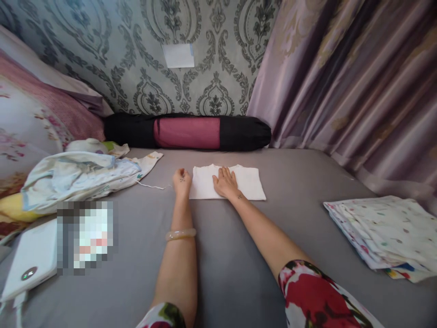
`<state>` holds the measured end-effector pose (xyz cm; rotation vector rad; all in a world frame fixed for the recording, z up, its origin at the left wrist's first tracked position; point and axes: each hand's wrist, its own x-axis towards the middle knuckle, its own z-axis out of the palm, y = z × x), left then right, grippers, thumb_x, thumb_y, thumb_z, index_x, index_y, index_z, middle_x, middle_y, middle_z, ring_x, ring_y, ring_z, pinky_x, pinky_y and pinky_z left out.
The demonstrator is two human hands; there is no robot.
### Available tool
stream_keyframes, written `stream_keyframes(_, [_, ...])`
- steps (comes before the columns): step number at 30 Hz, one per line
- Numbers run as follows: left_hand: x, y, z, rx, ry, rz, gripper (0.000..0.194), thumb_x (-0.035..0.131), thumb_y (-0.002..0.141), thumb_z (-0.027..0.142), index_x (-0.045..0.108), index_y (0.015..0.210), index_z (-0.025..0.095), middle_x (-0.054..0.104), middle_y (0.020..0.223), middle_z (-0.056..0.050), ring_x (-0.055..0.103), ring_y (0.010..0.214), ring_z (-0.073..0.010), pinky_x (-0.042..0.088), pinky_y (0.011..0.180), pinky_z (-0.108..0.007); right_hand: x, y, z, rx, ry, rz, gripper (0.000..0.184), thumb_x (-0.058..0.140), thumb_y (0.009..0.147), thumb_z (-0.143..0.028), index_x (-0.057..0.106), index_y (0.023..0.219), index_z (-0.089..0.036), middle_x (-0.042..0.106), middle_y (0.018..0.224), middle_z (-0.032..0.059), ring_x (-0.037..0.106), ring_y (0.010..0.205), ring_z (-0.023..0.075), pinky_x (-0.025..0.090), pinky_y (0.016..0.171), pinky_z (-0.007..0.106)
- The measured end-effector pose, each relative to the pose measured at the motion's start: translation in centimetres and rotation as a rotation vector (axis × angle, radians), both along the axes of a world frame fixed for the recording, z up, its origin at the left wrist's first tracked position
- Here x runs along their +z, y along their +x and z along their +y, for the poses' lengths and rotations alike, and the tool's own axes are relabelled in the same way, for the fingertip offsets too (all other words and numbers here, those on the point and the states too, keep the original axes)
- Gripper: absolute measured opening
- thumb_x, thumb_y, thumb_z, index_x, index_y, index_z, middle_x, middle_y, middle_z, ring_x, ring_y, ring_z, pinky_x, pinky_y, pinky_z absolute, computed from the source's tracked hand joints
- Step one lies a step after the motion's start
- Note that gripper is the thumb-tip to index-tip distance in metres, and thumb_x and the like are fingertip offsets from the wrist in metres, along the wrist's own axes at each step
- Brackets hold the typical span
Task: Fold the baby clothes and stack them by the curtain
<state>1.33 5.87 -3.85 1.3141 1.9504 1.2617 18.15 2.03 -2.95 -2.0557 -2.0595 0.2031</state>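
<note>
1. The step in hand looks like flattening: the right hand (226, 183) lies palm down on the white cloth (248, 184), its fingers straight and a little apart, gripping nothing
2. The left hand (182, 182) is at the left edge of the white cloth, its fingers curled in toward the palm; whether they pinch that edge or only rest beside it, I cannot tell
3. The white cloth lies flat on the grey sheet (293, 196), in front of the person and short of the long black and pink bag (187, 133); it looks folded
4. Its long axis runs from left to right, across the person's view and roughly in line with the bag; the short sides run away from the person
5. The near edge is straight, while the far edge, toward the bag, is uneven with small peaks; which end counts as its front, I cannot tell
6. As a judgement, a next move on the white cloth calls for light, even pressure from the right palm, and for the left fingers to hold just the edge so that the layers do not slip
7. To the left are crumpled clothes (85, 177), a cord (150, 186) reaching from them toward the left hand; to the right, well apart from the white cloth, is a pile of printed cloths (385, 228)
</note>
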Motion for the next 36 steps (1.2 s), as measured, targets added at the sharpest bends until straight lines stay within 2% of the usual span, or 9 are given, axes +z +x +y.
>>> stream_keyframes(5, [-0.4, -0.1, 0.3, 0.061, 0.015, -0.071, 0.034, 0.046, 0.085, 0.019, 0.064, 0.112, 0.010, 0.068, 0.108, -0.016, 0.064, 0.104, -0.0245, 0.049, 0.093, -0.036, -1.0, -0.2, 0.0, -0.016, 0.038, -0.027, 0.062, 0.024, 0.099, -0.040, 0.031, 0.148, -0.003, 0.027, 0.156, 0.0152, 0.017, 0.145, 0.0249, 0.007, 0.116, 0.044])
stream_keyframes(9, [-0.6, -0.1, 0.5, 0.076, 0.024, -0.101, 0.033, 0.044, 0.085, 0.019, 0.064, 0.111, 0.010, 0.069, 0.106, -0.016, 0.065, 0.101, -0.0244, 0.049, 0.092, -0.037, -0.6, -0.2, 0.1, -0.021, 0.022, -0.032, 0.061, 0.024, 0.099, -0.040, 0.032, 0.147, -0.003, 0.028, 0.155, 0.0149, 0.018, 0.145, 0.0258, 0.009, 0.116, 0.046])
stream_keyframes(13, [-1.0, -0.3, 0.7, 0.084, 0.075, -0.121, 0.033, 0.041, 0.086, 0.018, 0.066, 0.107, 0.013, 0.069, 0.105, -0.014, 0.065, 0.101, -0.0234, 0.048, 0.093, -0.037, 0.0, -1.4, 0.2, 0.009, 0.049, -0.027, 0.058, 0.024, 0.099, -0.040, 0.032, 0.149, -0.011, 0.025, 0.157, 0.0125, 0.018, 0.145, 0.0265, 0.007, 0.115, 0.051])
stream_keyframes(16, [-1.1, -0.5, 0.7, 0.092, 0.098, -0.112, 0.033, 0.040, 0.085, 0.018, 0.066, 0.105, 0.014, 0.070, 0.104, -0.013, 0.065, 0.101, -0.0227, 0.048, 0.093, -0.036, -0.2, -2.5, 0.2, 0.047, 0.060, -0.026, 0.056, 0.024, 0.099, -0.041, 0.036, 0.148, -0.016, 0.026, 0.157, 0.0109, 0.019, 0.144, 0.0258, 0.009, 0.115, 0.050])
stream_keyframes(22, [-0.7, -0.4, 0.5, 0.101, 0.128, -0.113, 0.034, 0.039, 0.085, 0.018, 0.065, 0.106, 0.013, 0.070, 0.105, -0.012, 0.065, 0.102, -0.0211, 0.047, 0.095, -0.035, -0.7, -2.8, 0.2, 0.062, 0.063, -0.032, 0.056, 0.024, 0.099, -0.042, 0.038, 0.147, -0.016, 0.029, 0.156, 0.0115, 0.020, 0.144, 0.0265, 0.010, 0.114, 0.051])
stream_keyframes(29, [-0.2, -0.6, 0.6, 0.094, 0.091, -0.124, 0.036, 0.037, 0.086, 0.017, 0.064, 0.109, 0.012, 0.069, 0.109, -0.014, 0.065, 0.103, -0.0198, 0.047, 0.094, -0.032, 0.3, -4.5, 0.3, 0.103, 0.057, -0.013, 0.056, 0.025, 0.099, -0.040, 0.036, 0.147, -0.014, 0.026, 0.157, 0.0131, 0.017, 0.145, 0.0267, 0.009, 0.115, 0.052])
stream_keyframes(36, [0.4, -0.7, 0.2, 0.094, 0.067, -0.108, 0.035, 0.038, 0.086, 0.016, 0.063, 0.110, 0.012, 0.069, 0.110, -0.014, 0.064, 0.105, -0.0202, 0.046, 0.095, -0.032, -0.4, -5.8, 0.1, 0.135, 0.078, -0.015, 0.056, 0.025, 0.098, -0.040, 0.039, 0.146, -0.015, 0.030, 0.155, 0.0125, 0.022, 0.143, 0.0274, 0.010, 0.114, 0.051])
